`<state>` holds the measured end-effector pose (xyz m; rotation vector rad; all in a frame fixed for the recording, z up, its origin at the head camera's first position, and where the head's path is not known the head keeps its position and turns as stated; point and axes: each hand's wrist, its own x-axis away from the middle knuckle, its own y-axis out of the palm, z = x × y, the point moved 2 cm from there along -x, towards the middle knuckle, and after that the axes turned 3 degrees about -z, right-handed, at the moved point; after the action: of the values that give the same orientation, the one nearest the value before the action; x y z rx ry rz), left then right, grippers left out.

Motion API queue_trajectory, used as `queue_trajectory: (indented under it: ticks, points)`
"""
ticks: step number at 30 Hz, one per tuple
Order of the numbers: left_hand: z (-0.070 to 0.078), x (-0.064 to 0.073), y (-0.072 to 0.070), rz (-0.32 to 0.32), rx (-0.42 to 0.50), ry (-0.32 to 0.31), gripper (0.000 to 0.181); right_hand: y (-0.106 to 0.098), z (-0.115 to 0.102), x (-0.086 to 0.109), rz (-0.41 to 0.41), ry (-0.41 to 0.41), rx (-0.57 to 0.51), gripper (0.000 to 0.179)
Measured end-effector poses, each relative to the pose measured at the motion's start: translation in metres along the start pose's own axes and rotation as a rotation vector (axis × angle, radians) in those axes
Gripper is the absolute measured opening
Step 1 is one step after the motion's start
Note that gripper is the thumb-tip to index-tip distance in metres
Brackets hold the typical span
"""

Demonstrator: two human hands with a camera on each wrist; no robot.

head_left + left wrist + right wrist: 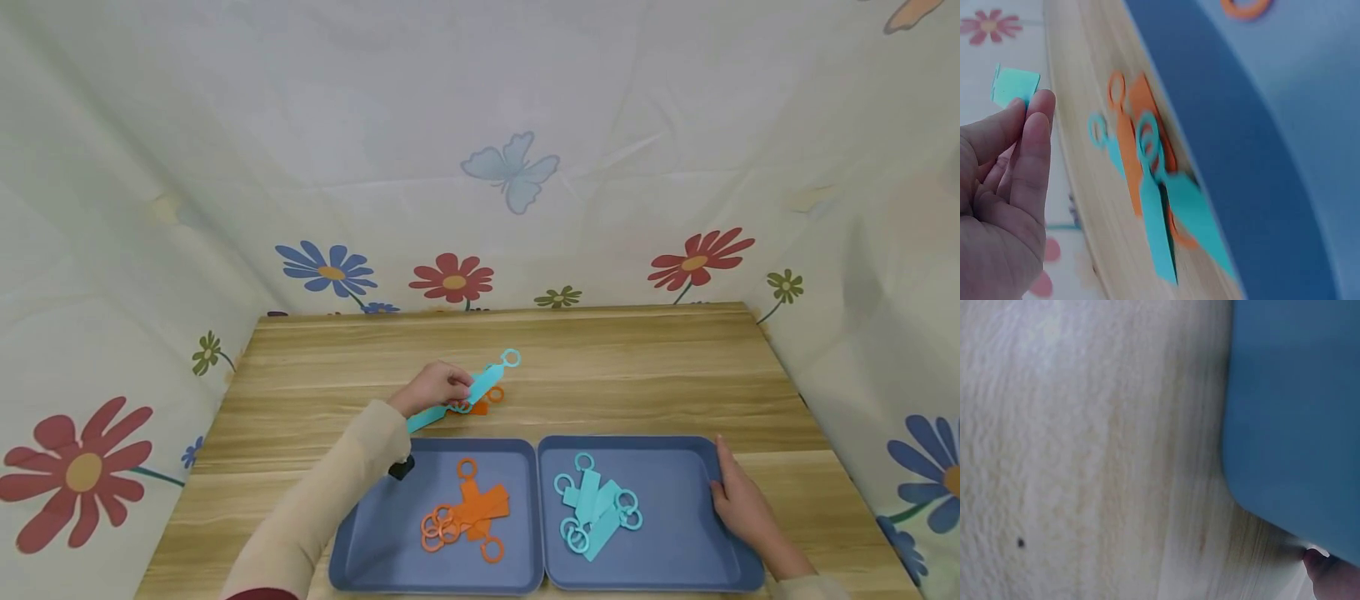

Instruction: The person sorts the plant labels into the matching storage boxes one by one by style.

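Note:
My left hand (437, 388) pinches a flat turquoise ring tag (486, 382) between thumb and fingers, over the table behind the trays. In the left wrist view, the end of this tag (1016, 85) sticks out past the fingertips. Below the hand lie more turquoise tags (1157, 228) and orange tags (1127, 159), partly overlapping. My right hand (744, 502) holds the right-hand blue tray (675, 533) by its right side, thumb over the rim. In the right wrist view, only a fingertip (1317, 565) shows by the tray's edge.
The left-hand blue tray (375, 562) stands against the right one and bears a pile of orange tags (480, 507). Several turquoise tags (600, 512) lie in the right tray's left half. Behind the wooden table (637, 367) hangs a flower-printed cloth (375, 167).

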<state>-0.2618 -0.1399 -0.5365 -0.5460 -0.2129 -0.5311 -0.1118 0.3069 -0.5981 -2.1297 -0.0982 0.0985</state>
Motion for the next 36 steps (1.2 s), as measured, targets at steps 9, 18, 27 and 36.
queue_trajectory:
  ticks: [9,18,27,36]
  points:
    - [0.022,0.006,0.035,-0.133,0.033,0.074,0.025,-0.002,-0.002,0.0,-0.004,0.002,0.001,0.068]
    - [0.04,0.015,0.073,-0.233,-0.115,0.153,0.021,-0.001,-0.002,-0.001,-0.002,0.003,0.005,0.068]
    - [0.058,0.021,0.112,-0.281,-0.253,0.248,0.02,-0.001,-0.002,-0.001,-0.007,0.006,0.003,0.067]
    - [0.068,0.024,0.143,-0.322,-0.495,0.353,0.02,-0.003,-0.002,0.0,-0.005,0.016,0.013,0.069]
